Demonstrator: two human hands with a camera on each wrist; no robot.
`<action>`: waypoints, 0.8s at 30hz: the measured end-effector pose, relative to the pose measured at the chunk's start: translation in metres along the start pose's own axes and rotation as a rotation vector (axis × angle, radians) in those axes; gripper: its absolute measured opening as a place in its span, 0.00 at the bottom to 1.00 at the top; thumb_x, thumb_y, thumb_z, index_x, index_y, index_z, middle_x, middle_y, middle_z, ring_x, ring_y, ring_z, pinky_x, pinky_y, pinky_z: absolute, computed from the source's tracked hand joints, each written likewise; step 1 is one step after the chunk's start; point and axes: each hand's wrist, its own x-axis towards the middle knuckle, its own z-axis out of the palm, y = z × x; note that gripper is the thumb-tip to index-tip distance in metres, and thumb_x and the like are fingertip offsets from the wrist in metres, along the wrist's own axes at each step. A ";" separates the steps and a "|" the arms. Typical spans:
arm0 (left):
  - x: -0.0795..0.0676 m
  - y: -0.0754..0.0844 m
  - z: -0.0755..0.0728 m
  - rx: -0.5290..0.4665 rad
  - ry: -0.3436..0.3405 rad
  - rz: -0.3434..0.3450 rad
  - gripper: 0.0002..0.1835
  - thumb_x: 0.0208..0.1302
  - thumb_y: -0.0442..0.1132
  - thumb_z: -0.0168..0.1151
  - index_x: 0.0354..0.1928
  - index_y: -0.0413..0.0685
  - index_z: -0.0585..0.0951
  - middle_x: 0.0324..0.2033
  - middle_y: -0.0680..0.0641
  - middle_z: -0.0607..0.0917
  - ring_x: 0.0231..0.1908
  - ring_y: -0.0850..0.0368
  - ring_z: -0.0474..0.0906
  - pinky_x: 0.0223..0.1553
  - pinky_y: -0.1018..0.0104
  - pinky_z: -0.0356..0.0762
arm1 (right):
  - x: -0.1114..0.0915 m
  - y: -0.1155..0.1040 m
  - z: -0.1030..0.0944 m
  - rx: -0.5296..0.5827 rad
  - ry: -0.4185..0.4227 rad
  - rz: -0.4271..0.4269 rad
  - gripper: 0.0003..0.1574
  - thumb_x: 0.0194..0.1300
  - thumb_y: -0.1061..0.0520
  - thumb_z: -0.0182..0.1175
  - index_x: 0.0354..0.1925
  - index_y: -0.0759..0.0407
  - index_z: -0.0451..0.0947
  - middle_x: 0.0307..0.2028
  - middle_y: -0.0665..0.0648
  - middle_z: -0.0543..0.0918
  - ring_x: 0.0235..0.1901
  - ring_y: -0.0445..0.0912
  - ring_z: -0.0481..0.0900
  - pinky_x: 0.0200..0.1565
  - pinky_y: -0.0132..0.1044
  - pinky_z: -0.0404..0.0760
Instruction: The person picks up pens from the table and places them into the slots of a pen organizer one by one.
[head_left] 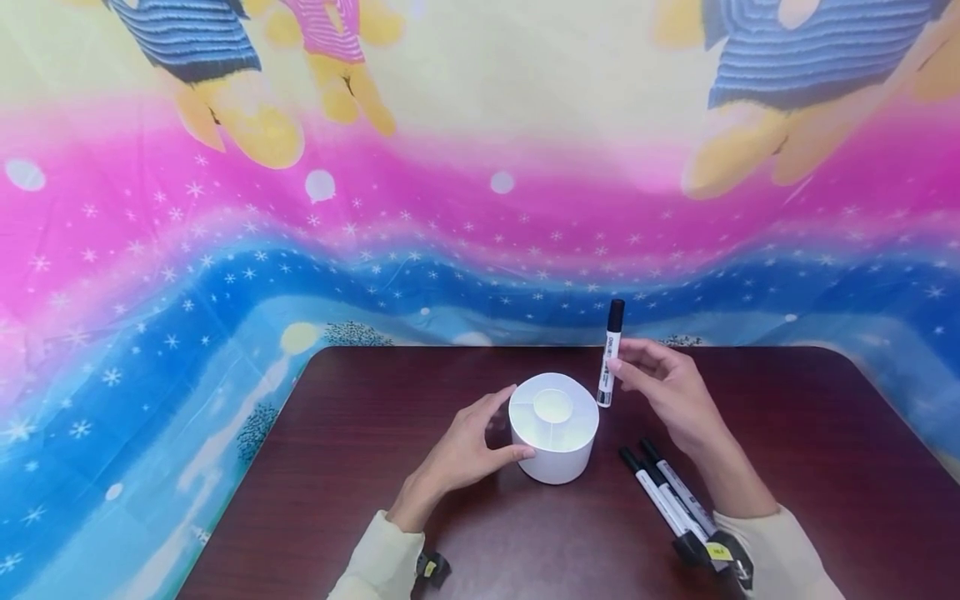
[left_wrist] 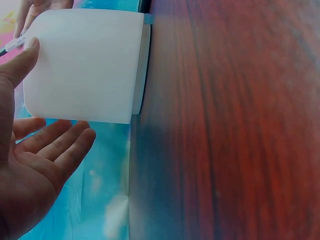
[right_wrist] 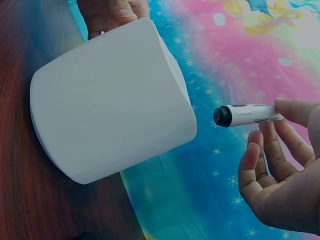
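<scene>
A white round organizer [head_left: 555,467] with a central cup and divided sections around it stands on the table. My left hand [head_left: 468,446] holds it from the left, thumb at the front of the rim and fingers around the far side. In the left wrist view the thumb lies against the organizer's wall [left_wrist: 85,65]. My right hand [head_left: 671,392] pinches a black-and-white marker [head_left: 610,358] between thumb and fingers. The marker stands nearly upright, black cap at the top, just right of the organizer's rim. Its black lower end points toward the organizer in the right wrist view.
Several black-capped markers [head_left: 663,492] lie side by side on the dark wooden table [head_left: 300,500], below my right forearm and partly covered by the wrist camera [head_left: 716,554]. Behind the table's far edge hangs a colourful printed cloth [head_left: 450,208].
</scene>
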 end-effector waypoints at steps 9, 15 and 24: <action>0.000 0.002 0.000 -0.002 0.001 -0.001 0.52 0.61 0.60 0.80 0.82 0.55 0.66 0.71 0.50 0.80 0.58 0.55 0.86 0.62 0.54 0.86 | 0.001 0.005 0.004 0.000 0.009 0.024 0.19 0.75 0.54 0.69 0.61 0.57 0.83 0.45 0.39 0.87 0.44 0.36 0.87 0.46 0.30 0.88; 0.000 0.001 0.000 0.012 -0.004 -0.001 0.52 0.61 0.60 0.80 0.83 0.57 0.65 0.72 0.50 0.79 0.59 0.54 0.86 0.62 0.54 0.86 | 0.001 0.008 0.006 -0.011 -0.003 0.029 0.23 0.76 0.54 0.69 0.63 0.62 0.81 0.45 0.39 0.87 0.44 0.35 0.87 0.46 0.30 0.88; 0.001 -0.001 0.000 0.003 -0.013 -0.005 0.52 0.61 0.58 0.80 0.83 0.55 0.65 0.73 0.49 0.78 0.59 0.54 0.86 0.63 0.53 0.86 | 0.001 0.011 0.006 -0.027 -0.018 0.051 0.26 0.75 0.52 0.70 0.64 0.63 0.80 0.46 0.40 0.87 0.47 0.39 0.88 0.48 0.31 0.89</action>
